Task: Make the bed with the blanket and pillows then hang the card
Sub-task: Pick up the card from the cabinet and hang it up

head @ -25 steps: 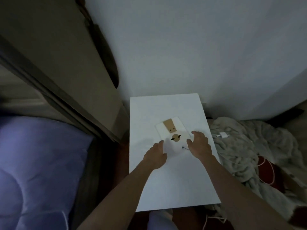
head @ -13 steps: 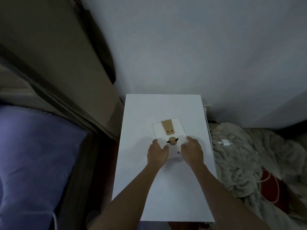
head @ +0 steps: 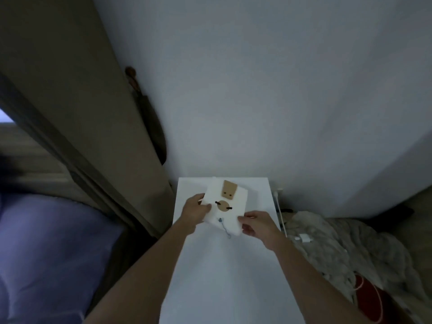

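Both hands pinch the card (head: 225, 205), left hand (head: 195, 210) on its side edge, right hand (head: 257, 224) on its near corner, tilting it face-up above the white table (head: 224, 277), probably to free the string (head: 225, 228) dangling between them for hanging; the bedding (head: 46, 249) lies well left.

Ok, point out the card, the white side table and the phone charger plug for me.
card (head: 233, 197), head view, white face right of the round tan disc.
white side table (head: 229, 272), head view, bare top between the forearms.
charger plug (head: 305, 237), head view, white block on the rumpled blanket.
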Motion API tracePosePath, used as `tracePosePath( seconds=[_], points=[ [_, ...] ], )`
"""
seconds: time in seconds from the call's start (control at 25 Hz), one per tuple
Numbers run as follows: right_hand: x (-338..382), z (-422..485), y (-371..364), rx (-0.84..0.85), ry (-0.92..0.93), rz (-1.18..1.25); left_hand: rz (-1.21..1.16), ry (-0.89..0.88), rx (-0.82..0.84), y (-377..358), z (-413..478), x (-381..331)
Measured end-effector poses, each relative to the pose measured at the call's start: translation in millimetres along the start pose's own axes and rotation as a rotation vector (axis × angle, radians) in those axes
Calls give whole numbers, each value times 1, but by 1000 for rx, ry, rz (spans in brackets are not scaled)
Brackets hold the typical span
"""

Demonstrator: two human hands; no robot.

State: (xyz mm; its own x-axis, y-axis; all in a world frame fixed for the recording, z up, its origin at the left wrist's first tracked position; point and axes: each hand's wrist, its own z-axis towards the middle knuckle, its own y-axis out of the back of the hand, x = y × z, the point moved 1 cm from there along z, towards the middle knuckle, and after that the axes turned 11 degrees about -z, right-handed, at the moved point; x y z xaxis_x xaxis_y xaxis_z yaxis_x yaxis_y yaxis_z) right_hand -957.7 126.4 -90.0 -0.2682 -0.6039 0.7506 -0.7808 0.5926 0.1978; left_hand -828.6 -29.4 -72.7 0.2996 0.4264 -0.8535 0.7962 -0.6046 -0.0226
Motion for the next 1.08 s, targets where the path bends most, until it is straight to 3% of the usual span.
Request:
tracePosePath(
  seconds=[0.08, 0.16, 0.28, 0.36, 0.44, 0.64, 0.8, 0.88, 0.96, 1.08],
  points=[
    [43, -18, 2, -25, 63, -43, 8, -74, 68, 14, -5, -53],
    [88, -31, 7, -182, 163, -121, 78, -176, 108, 27, -14, -104],
    [153, -61, 13, -401, 516, -574, 288, -370, 209, 42, -39, -177],
    [190, -84, 13, -348, 730, -771, 447, -497, 306, 50, -56, -219],
    [217, -111, 9, -220, 797, -798, 576, -604, 382, 57, -74, -256],
    [246, -150, -7, -116, 844, -468, 630, -795, 344, 76, -117, -316],
    [237, -146, -16, -186, 774, -147, 398, -1014, -6, 82, -113, -299],
    [227, -140, -23, -216, 708, 47, 169, -971, -125, 84, -104, -270],
    [219, -138, -31, -237, 659, 230, -62, -718, 35, 81, -97, -239],
    [214, -138, -41, -195, 617, 426, -103, -483, 357, 74, -102, -215]
  ],
)
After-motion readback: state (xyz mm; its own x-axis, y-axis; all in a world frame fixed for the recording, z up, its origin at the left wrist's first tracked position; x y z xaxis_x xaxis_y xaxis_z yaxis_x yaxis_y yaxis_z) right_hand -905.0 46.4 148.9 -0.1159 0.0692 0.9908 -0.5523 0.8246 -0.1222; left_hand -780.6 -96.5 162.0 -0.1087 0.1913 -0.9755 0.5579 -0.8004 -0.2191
